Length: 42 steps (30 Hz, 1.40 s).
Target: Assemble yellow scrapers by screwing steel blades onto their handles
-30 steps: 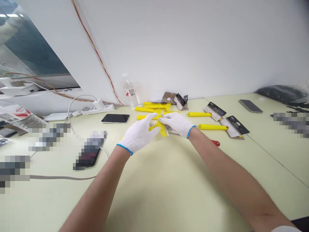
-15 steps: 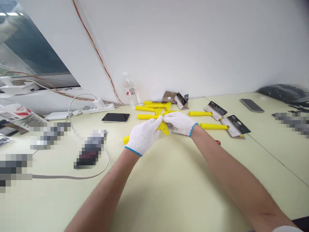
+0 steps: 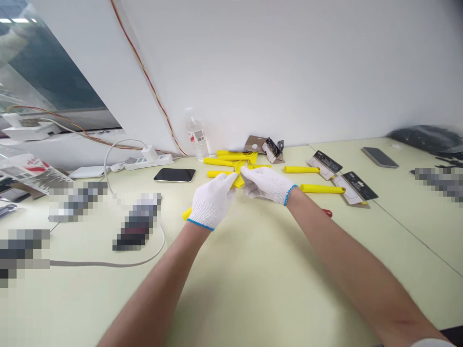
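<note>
Nearly together, hands [image 3: 211,201] [image 3: 266,185] on yellow plastic [image 3: 238,182]

Your yellow plastic scraper [image 3: 238,181], gripped between both gloved hands, blade partly hidden by your fingers; left hand [image 3: 211,202] over the handle, right hand [image 3: 266,185] at the blade; rounded handle end [image 3: 187,213] pokes out past your left glove

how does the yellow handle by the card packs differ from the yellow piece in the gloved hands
The yellow handle lies on the table, apart from both hands, while the yellow piece is gripped between the left hand and right hand. The handle shows whole as a long straight bar; the piece is mostly hidden, with a flat, angular part showing. Both are the same bright yellow.
</note>
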Each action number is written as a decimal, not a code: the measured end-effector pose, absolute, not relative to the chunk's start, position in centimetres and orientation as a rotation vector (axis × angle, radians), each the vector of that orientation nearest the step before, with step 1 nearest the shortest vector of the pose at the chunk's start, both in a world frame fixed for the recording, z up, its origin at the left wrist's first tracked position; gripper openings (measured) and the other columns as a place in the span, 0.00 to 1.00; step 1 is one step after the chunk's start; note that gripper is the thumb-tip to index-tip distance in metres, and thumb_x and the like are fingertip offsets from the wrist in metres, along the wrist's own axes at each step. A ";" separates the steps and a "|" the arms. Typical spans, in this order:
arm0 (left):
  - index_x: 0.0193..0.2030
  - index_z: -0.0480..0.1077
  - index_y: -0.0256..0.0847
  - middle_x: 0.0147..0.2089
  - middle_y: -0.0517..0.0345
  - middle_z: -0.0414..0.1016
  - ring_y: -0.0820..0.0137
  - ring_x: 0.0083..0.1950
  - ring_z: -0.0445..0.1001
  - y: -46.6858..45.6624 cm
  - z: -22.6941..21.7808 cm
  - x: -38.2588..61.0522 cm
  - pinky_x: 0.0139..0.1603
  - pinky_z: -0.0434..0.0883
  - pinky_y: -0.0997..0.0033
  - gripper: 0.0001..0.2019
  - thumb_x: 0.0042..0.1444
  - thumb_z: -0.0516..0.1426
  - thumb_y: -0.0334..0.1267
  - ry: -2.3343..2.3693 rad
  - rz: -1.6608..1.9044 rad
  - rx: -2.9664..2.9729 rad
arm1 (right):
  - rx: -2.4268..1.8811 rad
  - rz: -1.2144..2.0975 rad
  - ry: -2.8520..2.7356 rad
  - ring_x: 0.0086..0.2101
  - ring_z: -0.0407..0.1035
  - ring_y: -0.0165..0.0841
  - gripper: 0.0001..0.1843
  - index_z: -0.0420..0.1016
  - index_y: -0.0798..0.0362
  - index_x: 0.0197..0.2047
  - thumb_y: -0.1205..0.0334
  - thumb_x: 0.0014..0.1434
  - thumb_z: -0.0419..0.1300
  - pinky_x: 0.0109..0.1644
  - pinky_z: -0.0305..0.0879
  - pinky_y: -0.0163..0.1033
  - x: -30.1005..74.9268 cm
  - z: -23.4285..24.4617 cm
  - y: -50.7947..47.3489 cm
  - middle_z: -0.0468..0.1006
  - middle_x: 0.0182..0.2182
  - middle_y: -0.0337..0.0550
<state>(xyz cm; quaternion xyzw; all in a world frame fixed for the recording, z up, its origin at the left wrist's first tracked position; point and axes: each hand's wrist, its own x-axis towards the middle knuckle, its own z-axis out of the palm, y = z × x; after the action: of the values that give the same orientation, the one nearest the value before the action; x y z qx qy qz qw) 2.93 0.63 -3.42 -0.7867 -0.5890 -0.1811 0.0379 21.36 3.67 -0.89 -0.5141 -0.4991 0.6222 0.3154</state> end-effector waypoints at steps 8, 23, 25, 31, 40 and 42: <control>0.26 0.67 0.39 0.23 0.60 0.69 0.72 0.27 0.67 2.2 -1.5 -0.6 0.31 0.59 0.70 0.18 0.62 0.57 0.48 -2.330 -1.051 -2.205 | -1.644 0.412 -2.137 0.37 0.73 0.36 0.14 0.80 0.56 0.35 0.61 0.68 0.57 0.43 0.65 0.39 22.6 -2.4 5.3 0.82 0.37 0.47; 0.24 0.62 0.40 0.20 0.62 0.70 0.74 0.23 0.67 2.5 -1.8 -1.9 0.28 0.64 0.74 0.16 0.58 0.57 0.46 -2.633 -1.287 -2.367 | -1.303 0.059 -2.729 0.45 0.71 0.47 0.08 0.88 0.51 0.41 0.66 0.59 0.68 0.49 0.62 0.45 19.6 -5.0 12.2 0.81 0.43 0.55; 0.23 0.61 0.40 0.19 0.62 0.69 0.75 0.22 0.65 2.4 -1.6 -2.0 0.28 0.63 0.74 0.17 0.58 0.57 0.46 -2.614 -1.293 -2.406 | -1.282 0.062 -2.755 0.45 0.71 0.45 0.08 0.89 0.50 0.42 0.65 0.60 0.67 0.49 0.62 0.44 19.7 -5.1 12.6 0.81 0.43 0.54; 0.21 0.62 0.39 0.20 0.60 0.70 0.75 0.23 0.67 2.2 -1.4 -1.9 0.29 0.64 0.74 0.19 0.59 0.57 0.46 -2.562 -1.256 -2.512 | -1.206 0.091 -2.838 0.40 0.72 0.40 0.08 0.87 0.51 0.40 0.67 0.60 0.66 0.46 0.61 0.40 19.7 -5.1 13.0 0.83 0.41 0.48; 0.22 0.63 0.39 0.21 0.60 0.70 0.73 0.23 0.68 2.2 -1.9 -2.0 0.28 0.65 0.73 0.18 0.59 0.57 0.47 -2.614 -1.338 -2.582 | -1.320 0.085 -2.562 0.36 0.70 0.37 0.10 0.80 0.56 0.36 0.66 0.67 0.57 0.41 0.59 0.40 20.9 -3.1 10.2 0.81 0.39 0.50; 0.24 0.65 0.40 0.21 0.60 0.70 0.73 0.24 0.67 2.2 -2.1 -2.0 0.29 0.66 0.73 0.18 0.60 0.57 0.47 -2.584 -1.354 -2.624 | -1.282 0.190 -2.384 0.36 0.70 0.34 0.11 0.78 0.56 0.38 0.64 0.69 0.56 0.43 0.60 0.38 21.0 -2.6 8.5 0.80 0.39 0.46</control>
<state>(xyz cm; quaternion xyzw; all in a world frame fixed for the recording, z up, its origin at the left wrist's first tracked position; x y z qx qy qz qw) -2.01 2.20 -2.11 -0.6183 -0.6088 -0.3190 -0.3811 21.04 8.50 -2.59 -0.4617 -0.8585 0.0686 0.2125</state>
